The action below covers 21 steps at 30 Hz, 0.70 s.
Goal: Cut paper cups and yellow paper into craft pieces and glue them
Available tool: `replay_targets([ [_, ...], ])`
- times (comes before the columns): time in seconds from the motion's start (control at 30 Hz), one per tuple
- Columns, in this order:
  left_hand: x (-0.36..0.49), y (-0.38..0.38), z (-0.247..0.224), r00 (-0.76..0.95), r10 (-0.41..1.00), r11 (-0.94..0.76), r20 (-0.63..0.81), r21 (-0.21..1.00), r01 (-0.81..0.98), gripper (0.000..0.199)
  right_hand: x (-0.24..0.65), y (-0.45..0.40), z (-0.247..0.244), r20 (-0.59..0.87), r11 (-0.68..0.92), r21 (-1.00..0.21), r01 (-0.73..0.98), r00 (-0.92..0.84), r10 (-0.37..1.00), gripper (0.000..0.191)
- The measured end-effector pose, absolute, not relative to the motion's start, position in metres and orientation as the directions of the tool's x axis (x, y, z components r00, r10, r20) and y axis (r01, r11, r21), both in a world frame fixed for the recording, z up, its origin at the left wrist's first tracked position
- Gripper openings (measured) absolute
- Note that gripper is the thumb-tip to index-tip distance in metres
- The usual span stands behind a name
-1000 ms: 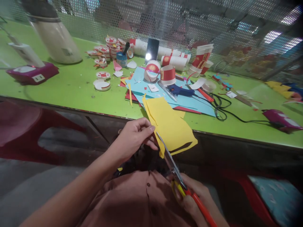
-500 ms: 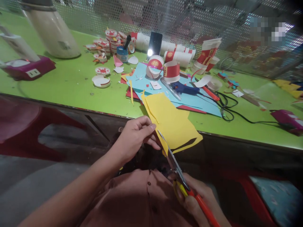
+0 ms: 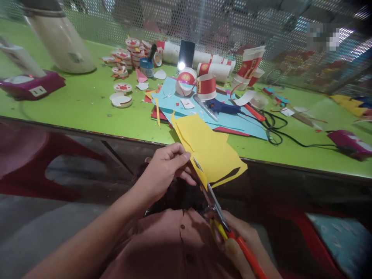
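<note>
My left hand (image 3: 171,164) pinches the left edge of a sheet of yellow paper (image 3: 207,145) between thumb and fingers. The paper hangs over the table's front edge, with a long slit near its lower right side. In my right hand (image 3: 238,240) is a pair of scissors (image 3: 216,211) with red and yellow handles, its fingers wrapped round them. The blades point up and away from me and lie across the paper's lower left margin, just right of my left fingertips.
On the green table (image 3: 87,104) lie blue paper sheets (image 3: 174,99) bearing a blue glue gun (image 3: 223,106) and cut paper cups (image 3: 206,87). A phone (image 3: 186,54) with its light on leans behind them. Red stools (image 3: 58,162) stand below at left.
The view has shifted slightly, so the table items sit a little further left. Both hands keep their hold, and the scissors stay at nearly the same place on the yellow paper.
</note>
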<state>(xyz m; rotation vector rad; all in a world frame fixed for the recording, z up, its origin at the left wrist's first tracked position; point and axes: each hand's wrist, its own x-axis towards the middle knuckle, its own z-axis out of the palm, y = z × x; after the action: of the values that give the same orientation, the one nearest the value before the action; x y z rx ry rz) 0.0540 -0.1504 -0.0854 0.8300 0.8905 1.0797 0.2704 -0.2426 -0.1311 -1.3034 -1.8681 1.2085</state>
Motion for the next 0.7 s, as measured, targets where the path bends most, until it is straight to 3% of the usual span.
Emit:
replay_targets([
  [0.7,0.056,-0.154,-0.093,0.223,0.958,0.260,-0.181,0.877,-0.404,0.017,0.261,-0.248,-0.125,-0.026,0.115,-0.883,0.455,-0.292,0.956,0.051],
])
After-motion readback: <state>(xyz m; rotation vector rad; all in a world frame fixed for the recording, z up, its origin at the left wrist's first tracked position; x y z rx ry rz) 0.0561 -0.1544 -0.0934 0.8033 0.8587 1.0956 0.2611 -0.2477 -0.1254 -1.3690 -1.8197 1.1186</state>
